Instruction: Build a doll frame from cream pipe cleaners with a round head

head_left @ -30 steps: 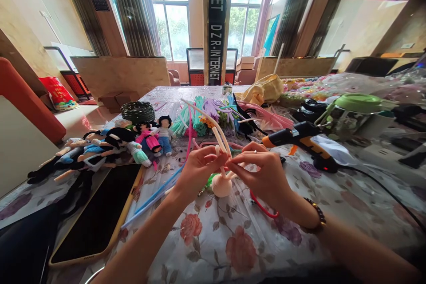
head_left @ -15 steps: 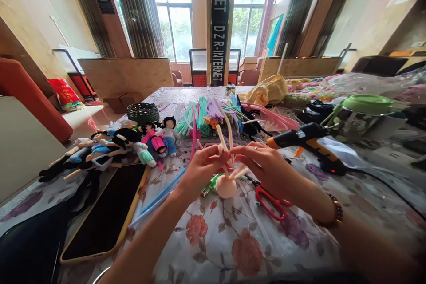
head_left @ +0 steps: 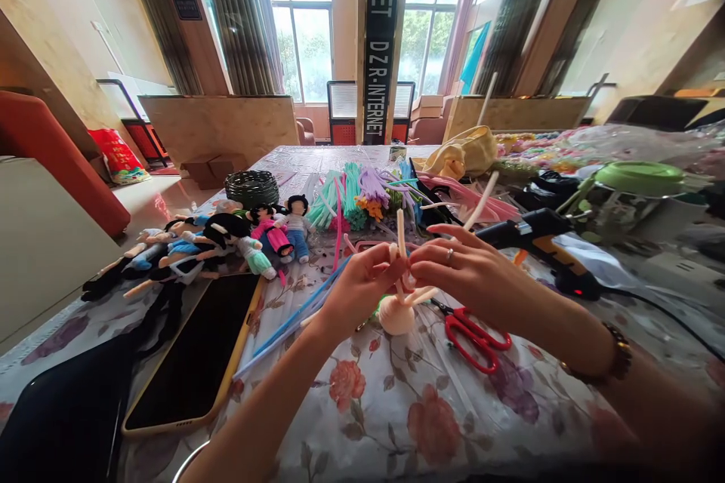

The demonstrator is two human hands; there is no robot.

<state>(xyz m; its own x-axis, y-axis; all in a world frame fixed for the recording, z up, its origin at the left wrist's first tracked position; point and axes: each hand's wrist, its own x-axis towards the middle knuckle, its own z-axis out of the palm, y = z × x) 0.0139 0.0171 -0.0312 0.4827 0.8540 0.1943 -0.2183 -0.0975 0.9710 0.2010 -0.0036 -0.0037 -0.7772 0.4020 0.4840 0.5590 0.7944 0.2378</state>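
Observation:
Between my hands is a cream doll piece made of pipe cleaners, with a round wound ball hanging at its lower end. My left hand pinches the cream stems just above the ball, one short stem standing up past its fingertips. From the other side my right hand closes its thumb and fingers on the same spot. A longer cream pipe cleaner slants up to the right behind its fingers. The exact grip point is hidden by the fingertips. Red-handled scissors lie under my right hand.
A glue gun with a lit red light lies at right, its cord trailing off. Finished dolls and a phone lie at left. Pipe cleaner bundles spread behind my hands. A green-lidded jar stands back right.
The longer cream pipe cleaner, upright before, now leans right behind my right hand's fingers. Both hands stay at the stems. The whole view has shifted slightly.

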